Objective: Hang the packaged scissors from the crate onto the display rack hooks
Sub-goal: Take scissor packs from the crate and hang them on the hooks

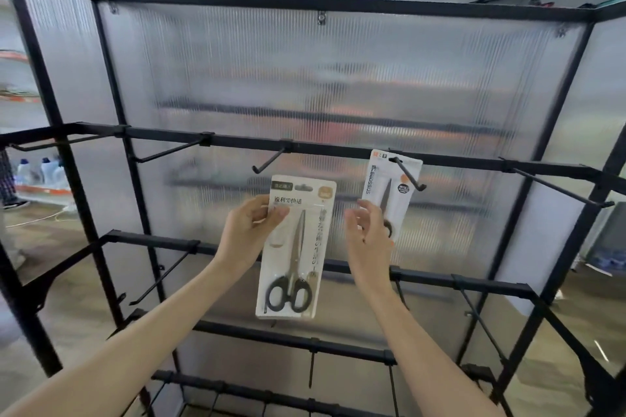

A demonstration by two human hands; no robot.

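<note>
Head view, and I start at the far left, where white bottles stand on a low shelf beyond the display rack. I see the rack's black frame backed by ribbed translucent panels, with black cross bars at several heights. Along the upper bar I count hooks jutting toward me: an empty hook at the left, then another empty hook just above the pack I am holding.

My left hand is raised in front of the rack, thumb and fingers pinching the left edge of a packaged pair of scissors near its top. That card hangs upright in the air, black handles at the bottom, blades pointing up, its top edge just under the empty hook and not on it.

Right of the card, my right hand is up with its fingers loosely spread, gripping nothing; it sits in front of the lower part of a second pack. I cannot tell whether it touches it. This second pack already hangs on the next hook, tilted slightly.

Further right, one more empty hook sticks out from the bar.
</note>
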